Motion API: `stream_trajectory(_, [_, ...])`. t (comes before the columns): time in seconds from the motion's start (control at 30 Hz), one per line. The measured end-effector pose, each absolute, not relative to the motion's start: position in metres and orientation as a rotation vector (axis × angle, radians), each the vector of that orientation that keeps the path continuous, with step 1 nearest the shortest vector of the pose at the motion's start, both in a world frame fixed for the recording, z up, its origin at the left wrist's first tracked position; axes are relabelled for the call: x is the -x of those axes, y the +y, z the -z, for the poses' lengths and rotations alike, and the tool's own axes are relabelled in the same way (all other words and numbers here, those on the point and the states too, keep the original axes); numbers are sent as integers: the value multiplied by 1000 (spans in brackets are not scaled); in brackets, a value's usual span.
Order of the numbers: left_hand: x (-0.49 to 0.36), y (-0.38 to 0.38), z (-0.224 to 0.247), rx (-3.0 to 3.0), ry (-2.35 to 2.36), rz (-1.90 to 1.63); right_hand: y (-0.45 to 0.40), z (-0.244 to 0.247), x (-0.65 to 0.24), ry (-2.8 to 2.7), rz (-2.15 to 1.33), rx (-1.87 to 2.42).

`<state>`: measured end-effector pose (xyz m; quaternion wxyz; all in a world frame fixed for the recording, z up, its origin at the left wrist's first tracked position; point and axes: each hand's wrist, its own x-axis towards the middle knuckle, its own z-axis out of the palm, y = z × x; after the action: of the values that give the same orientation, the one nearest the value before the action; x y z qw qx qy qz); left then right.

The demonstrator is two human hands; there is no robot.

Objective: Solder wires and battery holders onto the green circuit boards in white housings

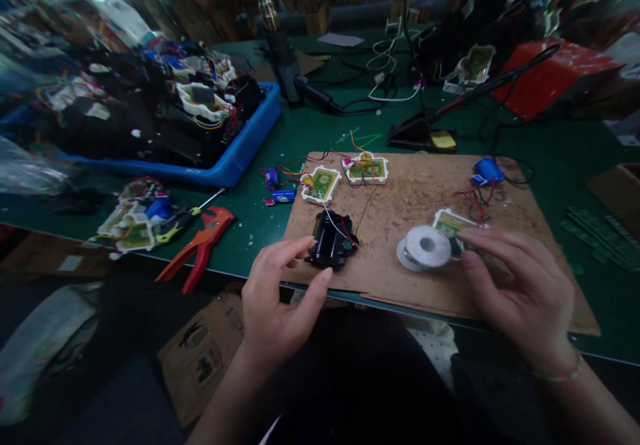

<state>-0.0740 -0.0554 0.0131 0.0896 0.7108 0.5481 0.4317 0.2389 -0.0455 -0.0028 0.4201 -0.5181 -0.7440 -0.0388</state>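
Housing (pixel 334 240), the black one, sits just ahead-right of the open left hand (pixel 274 298), long axis roughly pointing away. Right hand (pixel 520 288)'s farther, by the spool (pixel 427 248); can't tell if it's gripping anything.

Loads of plastic here
Semi-gloss, boxy black plastic housing (pixel 329 242); smooth, round whitish plastic-looking spool (pixel 440 253); matt brown rectangular fibreboard-looking sheet (pixel 390 210), kinda blotchy; slightly shiny blue rectangular plastic tub (pixel 210 177).
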Motion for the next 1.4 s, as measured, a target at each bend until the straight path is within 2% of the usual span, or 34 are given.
stream_trajectory(0.37, [10,-36,-23,-1907,1657,-1249,-40,9,-235,-1737,-60,1302])
stream_trajectory(0.5, [5,-37,-17,-1747,1574,-1340,-44,12,-239,-1639,-212,1288])
stream_trajectory(0.73, [5,-39,-15,-1897,1432,-1484,-39,4,-235,-1704,-246,1241])
stream_trajectory(0.97, [-5,-43,-10,-1692,1251,-1225,-32,5,-226,-1797,-233,1242])
stream_trajectory(1.4, [-7,-40,-9,-1835,1257,-1157,-31,3,-221,-1809,-294,1244])
